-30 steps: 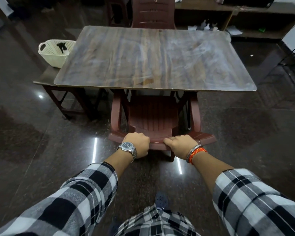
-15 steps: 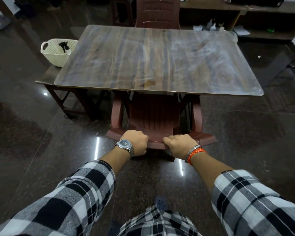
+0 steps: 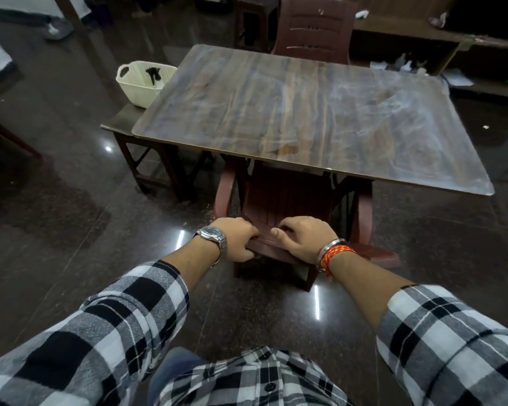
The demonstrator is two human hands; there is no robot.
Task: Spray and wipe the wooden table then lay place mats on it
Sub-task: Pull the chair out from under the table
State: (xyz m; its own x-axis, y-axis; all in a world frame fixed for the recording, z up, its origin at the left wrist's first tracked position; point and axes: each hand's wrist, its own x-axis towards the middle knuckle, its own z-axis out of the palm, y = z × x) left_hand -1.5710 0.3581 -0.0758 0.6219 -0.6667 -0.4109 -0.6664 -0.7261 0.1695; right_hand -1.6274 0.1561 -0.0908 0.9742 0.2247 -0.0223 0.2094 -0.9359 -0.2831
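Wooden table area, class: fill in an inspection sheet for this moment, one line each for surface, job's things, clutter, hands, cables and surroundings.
Surface: wooden table bare, with pale smear streaks toward its right side.
Job's things: no spray bottle, cloth or place mats seen on the table.
Clutter: white basket on a low bench at the table's left, a dark item inside; loose items on the far shelf.
Hands: left hand and right hand both grip the top of the backrest of the brown plastic chair tucked under the near edge.
Cables: nothing seen.
Surroundings: glossy dark floor; second chair on the far side.
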